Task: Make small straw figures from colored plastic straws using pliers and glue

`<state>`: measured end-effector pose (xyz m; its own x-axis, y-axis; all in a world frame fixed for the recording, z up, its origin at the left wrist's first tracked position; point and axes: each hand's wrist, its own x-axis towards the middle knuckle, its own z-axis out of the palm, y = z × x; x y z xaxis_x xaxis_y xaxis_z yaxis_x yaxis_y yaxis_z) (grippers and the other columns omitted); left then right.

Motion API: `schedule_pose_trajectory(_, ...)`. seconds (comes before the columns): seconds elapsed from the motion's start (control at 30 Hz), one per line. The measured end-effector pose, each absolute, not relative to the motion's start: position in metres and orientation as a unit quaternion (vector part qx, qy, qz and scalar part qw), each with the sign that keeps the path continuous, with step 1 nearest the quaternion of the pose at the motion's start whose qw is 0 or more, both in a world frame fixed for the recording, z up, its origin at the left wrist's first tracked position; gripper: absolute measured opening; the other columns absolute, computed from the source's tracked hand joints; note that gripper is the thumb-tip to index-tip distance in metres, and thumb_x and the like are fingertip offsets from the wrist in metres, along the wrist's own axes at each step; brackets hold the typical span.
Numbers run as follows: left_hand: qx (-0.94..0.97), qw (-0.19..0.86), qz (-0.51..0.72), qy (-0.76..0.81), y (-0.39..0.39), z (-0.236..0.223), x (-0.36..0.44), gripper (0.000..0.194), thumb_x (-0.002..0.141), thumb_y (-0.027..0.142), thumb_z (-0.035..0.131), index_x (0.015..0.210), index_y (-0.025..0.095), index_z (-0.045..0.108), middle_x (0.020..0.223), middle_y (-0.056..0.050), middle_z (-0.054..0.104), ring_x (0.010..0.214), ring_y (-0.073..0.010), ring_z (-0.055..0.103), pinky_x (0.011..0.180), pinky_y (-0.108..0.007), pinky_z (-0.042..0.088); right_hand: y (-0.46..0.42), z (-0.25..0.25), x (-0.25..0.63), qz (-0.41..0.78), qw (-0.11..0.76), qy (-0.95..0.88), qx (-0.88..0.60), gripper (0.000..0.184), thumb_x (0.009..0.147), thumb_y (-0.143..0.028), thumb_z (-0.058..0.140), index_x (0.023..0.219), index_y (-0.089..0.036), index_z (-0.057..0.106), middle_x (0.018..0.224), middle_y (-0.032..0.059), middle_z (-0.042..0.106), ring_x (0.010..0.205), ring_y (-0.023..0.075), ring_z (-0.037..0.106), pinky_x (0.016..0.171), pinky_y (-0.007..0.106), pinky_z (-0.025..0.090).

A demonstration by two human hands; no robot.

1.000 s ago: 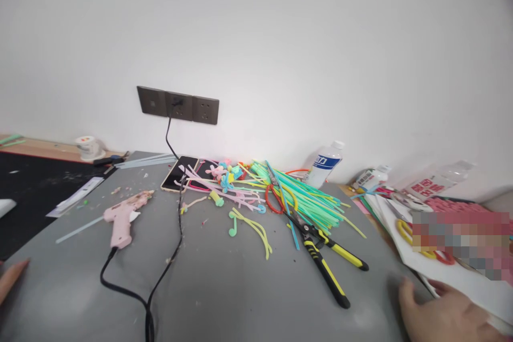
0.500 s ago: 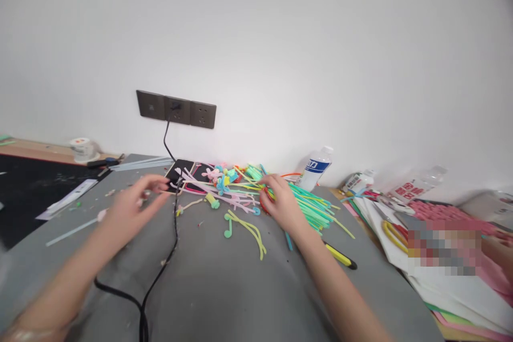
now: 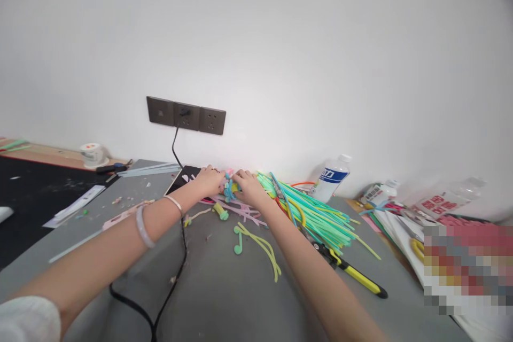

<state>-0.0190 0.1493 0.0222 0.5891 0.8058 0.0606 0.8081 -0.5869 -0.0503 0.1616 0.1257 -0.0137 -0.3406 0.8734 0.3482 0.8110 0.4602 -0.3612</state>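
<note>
Both my hands reach to the back of the grey table. My left hand (image 3: 210, 180) curls over the left side of a cluster of small pipe-cleaner flowers (image 3: 229, 190), coloured blue, pink and yellow. My right hand (image 3: 249, 190) closes round the cluster's right side, its fingertips partly hidden. Pink pipe cleaners (image 3: 242, 210) lie just in front of the hands. Nearer to me are a yellow-green twisted piece (image 3: 220, 211), a green music-note shape (image 3: 238, 240) and loose yellow pipe cleaners (image 3: 267, 251).
A bundle of green pipe cleaners (image 3: 320, 219) lies right of my hands, with yellow-black pliers (image 3: 360, 278). A bottle (image 3: 331, 177) leans by the wall. My left forearm partly covers a pink glue gun (image 3: 120, 219); a black cord (image 3: 185, 246) crosses the table. Papers (image 3: 396, 235) lie right.
My hands have come in from the table's sides, reached forward and met at the pipe-cleaner flowers. My right hand has shifted left from beside the green bundle over the last half second.
</note>
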Motion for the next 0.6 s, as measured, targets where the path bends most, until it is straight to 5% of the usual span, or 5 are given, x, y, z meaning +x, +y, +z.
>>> schedule_pose_trajectory(0.2, -0.892, 0.025, -0.021, -0.450, 0.164, 0.008, -0.019, 0.061, 0.072, 0.028, 0.068, 0.128, 0.014, 0.047, 0.108, -0.019, 0.069, 0.109, -0.0361, 0.059, 0.088, -0.043, 0.043, 0.145, -0.020, 0.184, 0.241, 0.439, -0.695, -0.516, 0.024, 0.067, -0.025, 0.064, 0.088, -0.020, 0.056, 0.093, 0.0056, 0.062, 0.090, 0.0243, 0.058, 0.085, 0.041, 0.045)
schedule_pose_trajectory(0.37, -0.889, 0.029, -0.057, -0.454, 0.167, 0.003, -0.013, 0.053, 0.077, 0.037, 0.065, 0.122, 0.013, 0.050, 0.102, -0.019, 0.069, 0.104, -0.0352, 0.061, 0.089, -0.043, 0.042, 0.163, -0.017, 0.198, 0.389, 0.574, -0.534, -0.483, 0.027, 0.075, -0.047, 0.053, 0.086, -0.022, 0.054, 0.088, 0.0055, 0.067, 0.084, 0.0224, 0.065, 0.070, 0.034, 0.051)
schedule_pose_trajectory(0.6, -0.883, 0.018, -0.131, -0.450, 0.181, 0.024, -0.003, 0.038, 0.090, 0.031, 0.049, 0.123, 0.013, 0.048, 0.097, -0.015, 0.069, 0.100, -0.0292, 0.064, 0.086, -0.038, 0.045, 0.173, -0.009, 0.206, 0.482, 0.649, -0.391, -0.440, 0.022, 0.072, -0.043, 0.059, 0.080, -0.023, 0.053, 0.082, 0.0037, 0.068, 0.079, 0.0202, 0.068, 0.068, 0.035, 0.058)
